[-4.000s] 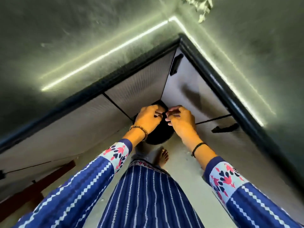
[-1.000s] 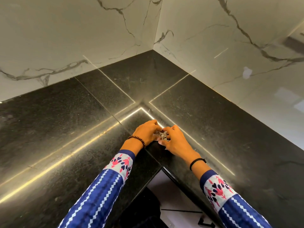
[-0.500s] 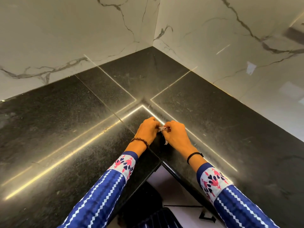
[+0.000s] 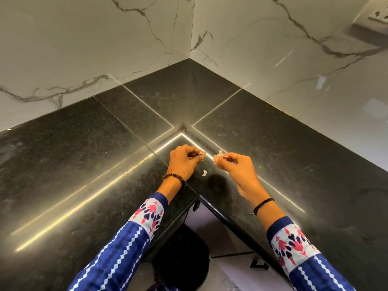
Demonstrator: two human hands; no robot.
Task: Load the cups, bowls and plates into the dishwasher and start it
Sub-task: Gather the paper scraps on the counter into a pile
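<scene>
The person's two hands are over the inner corner of a black counter [image 4: 100, 169]. They are apart, w/ a small gap btw. them.

L hand [image 4: 182, 162]: fingers curled in, thumb and first finger pinch a tiny white bit [image 4: 201, 153]. It can't be told if the hand rests on the counter or is just above it. A bead band [image 4: 174, 177] is on this wrist.

R hand [image 4: 235, 166]: fingers curled too, thumb and fingertips pinch a white flake [image 4: 219, 153] that sticks up a little. The hand is above the counter, and its dark shadow [image 4: 216, 181] lies under it. A thin black band [image 4: 263, 205] is on this wrist.

One more white scrap [image 4: 204, 172] lies on the counter, just below the gap btw. the hands and touching neither hand.

Both arms have blue zigzag sleeves [image 4: 117, 255] w/ white cuffs w/ pink and dark marks.

Behind the counter, two white walls [image 4: 84, 49] w/ grey veins meet in a corner. A white socket [image 4: 378, 15] is on the R wall, top edge of the view.

Below the counter edge is a dark round thing [image 4: 182, 253]; what it is can't be told. A black handle [image 4: 259, 265] is near it on a pale door.

Where the cups, bowls, plates and dishwasher are can't be told from this view.
</scene>
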